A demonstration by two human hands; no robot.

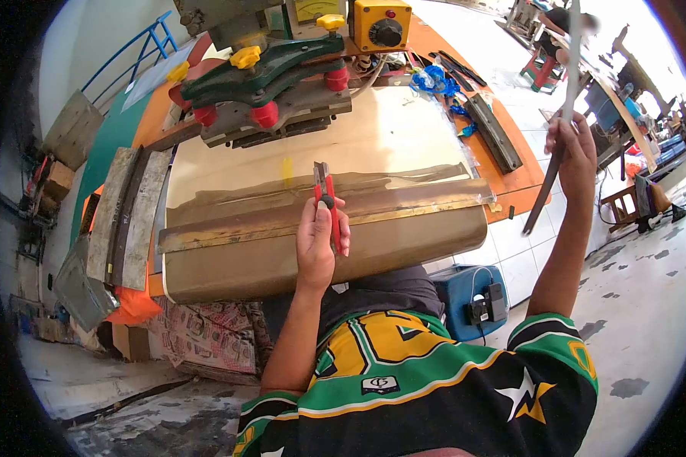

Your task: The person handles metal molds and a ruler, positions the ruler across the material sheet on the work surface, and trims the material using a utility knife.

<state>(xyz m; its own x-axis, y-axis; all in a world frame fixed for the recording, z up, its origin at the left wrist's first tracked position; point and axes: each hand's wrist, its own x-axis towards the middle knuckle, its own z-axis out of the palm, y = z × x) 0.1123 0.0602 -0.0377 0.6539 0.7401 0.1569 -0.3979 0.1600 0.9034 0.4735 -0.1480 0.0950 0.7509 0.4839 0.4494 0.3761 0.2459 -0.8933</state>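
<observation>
My left hand point(316, 247) is closed round a red utility knife point(332, 221), its blade end pointing away from me. It is over a brown sheet point(236, 266) that hangs down the table's near edge, with a long worn metal bar point(229, 230) lying across it. Raised out to the side, my right hand point(575, 148) grips a long thin metal strip point(554, 171), which is tilted and reaches past the top of the view. Behind the knife lies a pale cream sheet point(389, 126) with an uneven brown band.
At the back stands a green press head point(282, 72) with red and yellow knobs, beside a yellow control box point(381, 24). Metal bars point(110, 221) lie at the left, another bar point(494, 133) at the right. A blue bin point(453, 293) stands below. Another person works far back right.
</observation>
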